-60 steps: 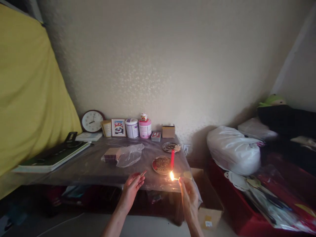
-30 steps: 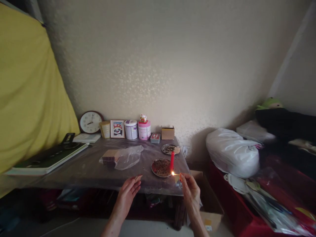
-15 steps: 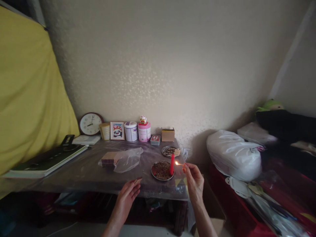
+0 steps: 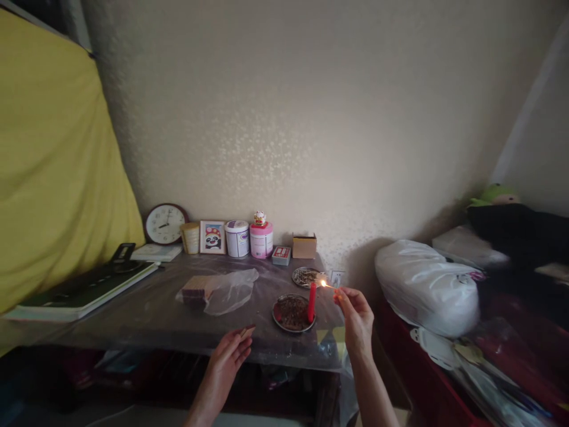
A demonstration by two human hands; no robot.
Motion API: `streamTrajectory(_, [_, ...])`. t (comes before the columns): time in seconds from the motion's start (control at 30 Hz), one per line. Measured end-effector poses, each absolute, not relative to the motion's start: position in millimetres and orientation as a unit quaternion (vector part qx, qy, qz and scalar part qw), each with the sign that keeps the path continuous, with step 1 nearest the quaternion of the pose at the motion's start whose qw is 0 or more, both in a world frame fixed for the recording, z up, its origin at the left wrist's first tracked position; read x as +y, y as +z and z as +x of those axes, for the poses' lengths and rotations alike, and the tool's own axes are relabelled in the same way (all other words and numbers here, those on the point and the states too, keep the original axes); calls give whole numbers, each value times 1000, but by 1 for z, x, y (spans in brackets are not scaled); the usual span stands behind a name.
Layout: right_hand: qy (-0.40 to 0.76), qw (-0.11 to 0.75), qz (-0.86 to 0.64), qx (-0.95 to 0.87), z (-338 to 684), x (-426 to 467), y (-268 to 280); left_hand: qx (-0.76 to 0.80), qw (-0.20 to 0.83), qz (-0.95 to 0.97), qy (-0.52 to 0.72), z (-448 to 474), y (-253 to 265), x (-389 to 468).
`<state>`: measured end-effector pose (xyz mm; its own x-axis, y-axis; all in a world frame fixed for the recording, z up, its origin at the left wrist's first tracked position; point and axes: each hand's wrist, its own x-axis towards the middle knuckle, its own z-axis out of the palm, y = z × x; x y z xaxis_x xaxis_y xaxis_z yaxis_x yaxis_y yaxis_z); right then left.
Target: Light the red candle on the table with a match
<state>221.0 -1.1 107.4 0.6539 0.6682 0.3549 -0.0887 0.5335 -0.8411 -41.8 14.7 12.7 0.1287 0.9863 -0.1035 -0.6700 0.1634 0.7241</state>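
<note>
My right hand [image 4: 357, 314] pinches a burning match [image 4: 328, 286], its flame just to the right of the top of a red candle [image 4: 312, 303]. No flame shows on the candle's wick. The candle stands upright at the right side of a round metal plate [image 4: 284, 328] covered with dark brown bits. Near the table's front edge, my left hand [image 4: 227, 356] is closed on a small flat brown piece [image 4: 248, 332], perhaps a matchbox; its kind is hard to make out. Behind the candle, a second plate [image 4: 295, 282] holds many matchsticks.
On the table [image 4: 155, 314] lie a stack of small boxes [image 4: 195, 289] and a clear plastic bag [image 4: 233, 290]. Along the wall stand a clock [image 4: 166, 224], a picture frame [image 4: 213, 237], two tins [image 4: 261, 242] and a cardboard box [image 4: 304, 246]. White bags [image 4: 424, 284] sit at right.
The match flame has moved slightly up and right relative to the candle, with my right hand. The left hand stays nearly where it was. The whole view has shifted a little.
</note>
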Motion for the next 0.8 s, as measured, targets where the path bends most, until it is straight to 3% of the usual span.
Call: streamTrajectory(0.8, [338,821,-369,-274,243,22,94,304,709,276,574,-39,14,12])
